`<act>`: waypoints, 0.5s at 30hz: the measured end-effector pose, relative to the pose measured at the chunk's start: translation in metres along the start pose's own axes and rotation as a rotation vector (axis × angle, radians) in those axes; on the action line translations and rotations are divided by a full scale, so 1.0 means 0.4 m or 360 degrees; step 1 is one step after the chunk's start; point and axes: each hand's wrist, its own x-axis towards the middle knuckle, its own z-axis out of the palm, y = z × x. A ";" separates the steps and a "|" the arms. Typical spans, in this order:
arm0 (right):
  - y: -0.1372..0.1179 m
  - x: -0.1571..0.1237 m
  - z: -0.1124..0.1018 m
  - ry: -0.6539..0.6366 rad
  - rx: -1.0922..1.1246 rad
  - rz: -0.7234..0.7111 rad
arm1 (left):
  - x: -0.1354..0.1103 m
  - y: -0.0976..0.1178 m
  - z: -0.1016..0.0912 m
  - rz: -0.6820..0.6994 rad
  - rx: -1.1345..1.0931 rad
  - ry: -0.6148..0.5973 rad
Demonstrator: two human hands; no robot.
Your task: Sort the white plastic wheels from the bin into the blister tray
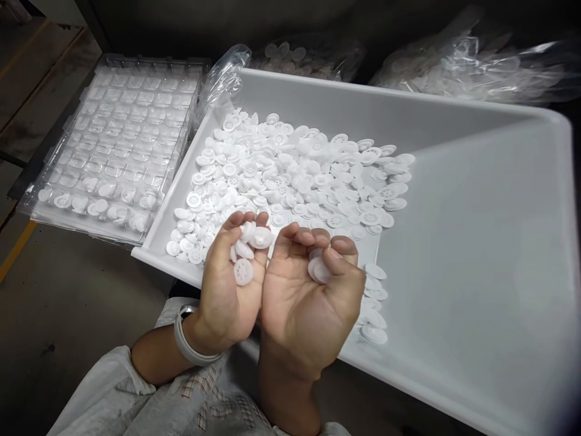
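Note:
My left hand [229, 275] is palm up over the near edge of a white bin [476, 254], cupping several small white plastic discs [247, 254] in its curled fingers. My right hand [308, 297] lies beside it, touching it, palm up, with fingers and thumb pinched on one or two of the same discs [319, 269]. A large heap of white discs [295, 175] with spoke-like holes covers the bin's left half just beyond my fingers. A wristband circles my left wrist.
A clear plastic blister tray [118, 139] with many pockets lies left of the bin; its nearest row holds several discs. Clear bags of more white parts [472, 66] sit behind the bin. The dark floor with a yellow line lies at left.

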 end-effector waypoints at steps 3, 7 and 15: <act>0.002 -0.005 -0.004 0.0037 0.0029 0.0107 | -0.002 0.002 0.004 0.0083 0.0006 -0.0118; 0.004 -0.008 -0.003 0.0067 0.0059 0.0311 | -0.006 -0.002 -0.004 0.0107 0.0184 -0.0270; 0.000 0.007 -0.006 0.0143 0.0181 0.0566 | -0.013 0.023 -0.014 0.0003 0.0507 -0.0612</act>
